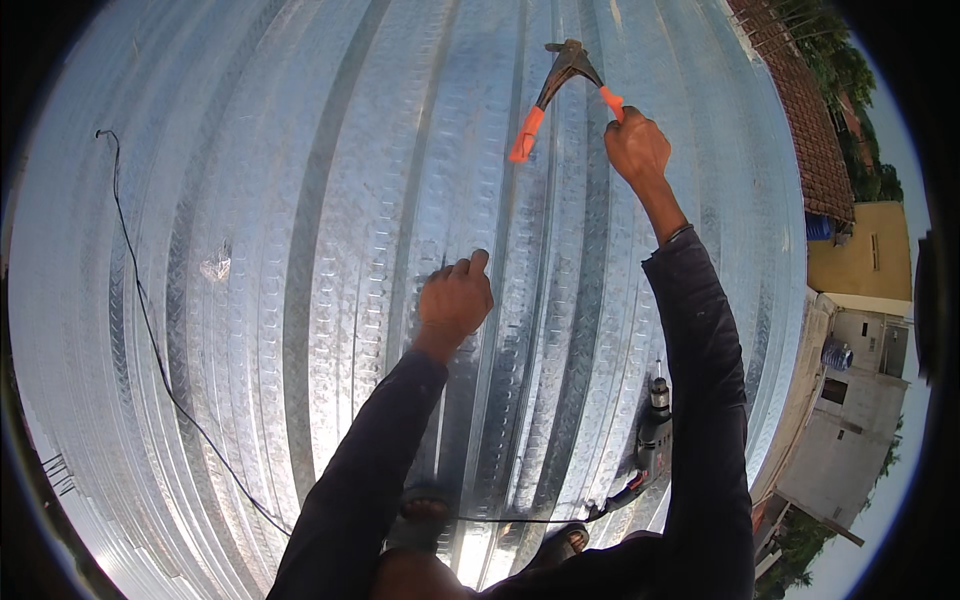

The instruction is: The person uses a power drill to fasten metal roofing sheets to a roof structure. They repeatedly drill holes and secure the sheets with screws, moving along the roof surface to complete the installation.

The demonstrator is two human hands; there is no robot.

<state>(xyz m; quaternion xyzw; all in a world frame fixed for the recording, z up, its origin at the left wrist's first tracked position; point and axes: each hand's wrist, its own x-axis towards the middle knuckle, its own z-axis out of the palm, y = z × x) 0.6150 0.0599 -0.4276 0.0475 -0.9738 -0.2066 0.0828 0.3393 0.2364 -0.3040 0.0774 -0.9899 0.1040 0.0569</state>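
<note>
My right hand [637, 148] grips one orange handle of a dark metal two-handled plier-like tool [570, 62]. The tool's other orange handle stands spread out to the left, over ribbed silver metal sheeting [250, 130]. Below and left of the tool, my left hand [455, 298] is at the sheeting with fingers curled; whatever they hold, if anything, is hidden. A power drill [655, 440], bit pointing away from me, lies on the sheet beside my right forearm.
A black cable [145, 300] snakes over the sheeting on the left and near my sandalled feet [570, 540]. Beyond the sheeting's right edge are a tiled roof [780, 110], a yellow wall [860, 250], grey concrete buildings [840, 450] and trees.
</note>
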